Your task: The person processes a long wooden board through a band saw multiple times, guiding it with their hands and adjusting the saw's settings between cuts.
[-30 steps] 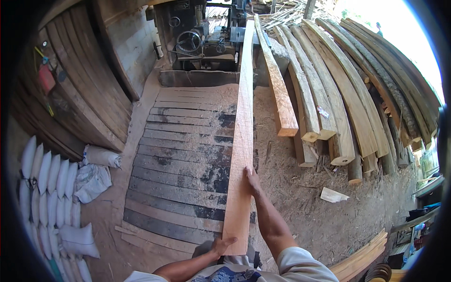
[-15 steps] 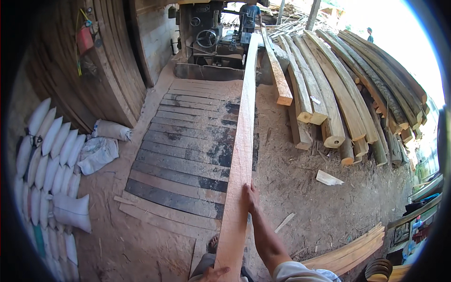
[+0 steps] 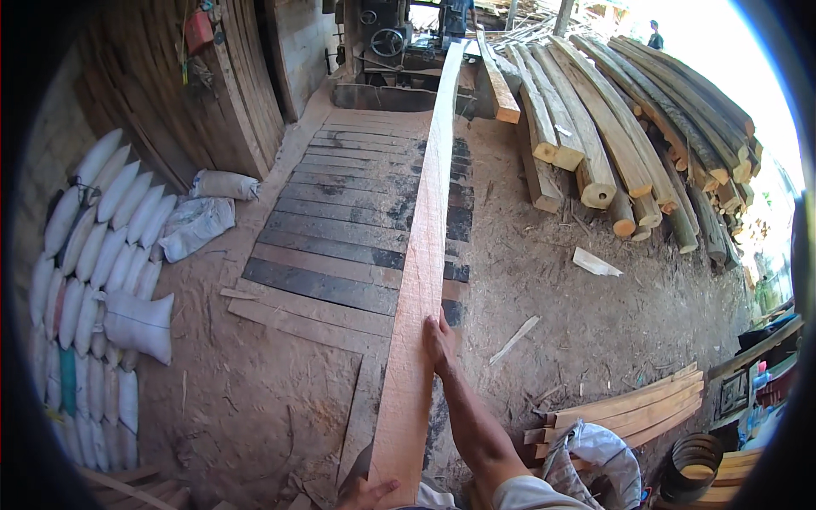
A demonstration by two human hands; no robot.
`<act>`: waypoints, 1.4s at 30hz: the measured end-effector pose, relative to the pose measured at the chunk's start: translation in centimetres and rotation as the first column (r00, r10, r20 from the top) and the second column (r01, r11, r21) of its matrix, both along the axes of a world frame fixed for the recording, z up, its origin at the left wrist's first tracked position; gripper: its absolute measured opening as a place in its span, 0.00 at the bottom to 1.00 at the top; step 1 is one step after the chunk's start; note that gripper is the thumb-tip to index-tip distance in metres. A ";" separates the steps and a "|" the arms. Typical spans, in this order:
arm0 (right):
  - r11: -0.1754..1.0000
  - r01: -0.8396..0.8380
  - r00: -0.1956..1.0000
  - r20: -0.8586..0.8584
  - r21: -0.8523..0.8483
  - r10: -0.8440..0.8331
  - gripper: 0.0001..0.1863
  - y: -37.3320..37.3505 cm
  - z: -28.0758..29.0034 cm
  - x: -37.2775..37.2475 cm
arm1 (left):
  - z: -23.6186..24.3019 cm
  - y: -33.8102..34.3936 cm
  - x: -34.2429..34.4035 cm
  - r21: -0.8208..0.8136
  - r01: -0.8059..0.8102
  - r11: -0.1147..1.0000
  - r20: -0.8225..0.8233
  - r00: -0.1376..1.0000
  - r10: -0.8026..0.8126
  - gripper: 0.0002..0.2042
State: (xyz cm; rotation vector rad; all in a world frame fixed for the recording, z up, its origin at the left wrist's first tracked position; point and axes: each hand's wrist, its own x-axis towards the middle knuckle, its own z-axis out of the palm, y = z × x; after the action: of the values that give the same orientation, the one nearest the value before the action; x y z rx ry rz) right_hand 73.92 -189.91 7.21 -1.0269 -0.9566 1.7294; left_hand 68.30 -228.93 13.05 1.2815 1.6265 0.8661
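Note:
A long, pale reddish sawn plank (image 3: 416, 289) runs from my body away toward the machine at the far end. My right hand (image 3: 439, 340) grips its right edge about midway along the near part, thumb on top and the other fingers hidden beneath. Close to my body, at the lower edge, my left hand (image 3: 367, 493) holds the near end from the left, its thumb lying over the top face. The fingers under the plank cannot be seen.
Slatted boards (image 3: 340, 229) cover the floor ahead, leading to a sawmill machine (image 3: 387, 51) with a handwheel. Logs and beams (image 3: 595, 127) are piled at right. White sacks (image 3: 110, 238) are stacked at left. Short planks (image 3: 629, 408) lie at lower right. A person (image 3: 457, 15) stands beside the machine.
The view has shifted, with the machine now higher in the picture and more floor showing near me. Both hands keep hold of the plank, which appears farther back toward me from the machine.

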 end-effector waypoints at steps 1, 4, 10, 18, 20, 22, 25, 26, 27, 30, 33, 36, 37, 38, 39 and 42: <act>0.999 -0.001 0.996 -0.091 -0.045 -0.003 0.29 -1.3 -0.4 0.7 | 0.1 -1.5 0.8 0.009 -0.019 1.000 0.071 0.997 0.018 0.36; 0.997 0.037 0.997 0.059 0.070 -0.041 0.30 -3.7 -0.7 1.6 | -0.9 -3.8 1.2 -0.415 -0.132 0.900 0.294 0.917 0.270 0.35; 0.999 -0.032 0.992 0.118 -0.036 0.036 0.27 -2.8 0.7 1.8 | -1.0 -2.0 0.9 -0.483 -0.092 0.871 0.347 0.893 0.287 0.34; 0.995 -0.074 0.927 0.373 0.072 0.042 0.28 1.0 5.1 -0.3 | 0.2 3.2 -1.4 -0.499 -0.089 0.862 0.357 0.885 0.298 0.33; 0.994 -0.084 0.920 0.389 0.062 0.054 0.28 2.0 5.4 -0.8 | 0.5 4.5 -1.9 -0.507 -0.087 0.857 0.357 0.884 0.301 0.33; 0.996 -0.078 0.927 0.371 0.041 0.057 0.29 2.9 5.0 -1.1 | 0.7 5.4 -2.2 -0.513 -0.084 0.854 0.361 0.882 0.304 0.33; 0.993 -0.104 0.954 0.288 0.055 0.084 0.30 4.2 4.1 -1.1 | 0.8 6.5 -2.4 -0.512 -0.075 0.856 0.371 0.879 0.299 0.32; 0.993 -0.101 0.954 0.288 0.052 0.082 0.30 4.4 4.1 -1.2 | 0.8 6.7 -2.5 -0.515 -0.074 0.854 0.372 0.878 0.301 0.32; 0.994 -0.098 0.950 0.302 0.039 0.082 0.30 4.5 4.0 -1.4 | 0.8 6.8 -2.7 -0.518 -0.073 0.852 0.373 0.877 0.302 0.32; 0.994 -0.099 0.946 0.315 0.039 0.082 0.31 5.7 3.4 -1.6 | 0.9 7.7 -2.9 -0.526 -0.058 0.849 0.382 0.875 0.297 0.32; 0.994 -0.102 0.946 0.314 0.034 0.086 0.31 6.3 3.4 -1.9 | 0.9 8.5 -3.1 -0.531 -0.053 0.846 0.390 0.871 0.299 0.31; 0.996 -0.090 0.945 0.318 0.016 0.080 0.31 7.9 3.1 -2.5 | 1.1 9.9 -3.8 -0.532 -0.060 0.845 0.395 0.865 0.310 0.31; 0.996 -0.085 0.949 0.305 0.009 0.078 0.31 8.4 2.8 -2.8 | 1.2 10.3 -4.0 -0.536 -0.064 0.842 0.394 0.863 0.316 0.31; 0.997 -0.081 0.953 0.293 0.011 0.074 0.31 8.9 2.5 -3.1 | 1.3 10.8 -4.4 -0.539 -0.068 0.840 0.392 0.862 0.322 0.31; 0.996 -0.083 0.951 0.299 0.011 0.076 0.31 9.5 2.2 -3.3 | 1.4 11.5 -4.8 -0.541 -0.072 0.838 0.390 0.861 0.326 0.31; 0.997 -0.079 0.960 0.272 0.025 0.069 0.30 11.8 1.0 -4.0 | 1.6 13.5 -6.0 -0.553 -0.082 0.829 0.381 0.860 0.339 0.30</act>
State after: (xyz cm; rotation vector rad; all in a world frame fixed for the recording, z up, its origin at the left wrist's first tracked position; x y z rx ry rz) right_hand 69.87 -178.15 8.17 -1.2407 -1.2080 1.6520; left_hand 62.34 -215.40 14.63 0.4588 1.4800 0.7219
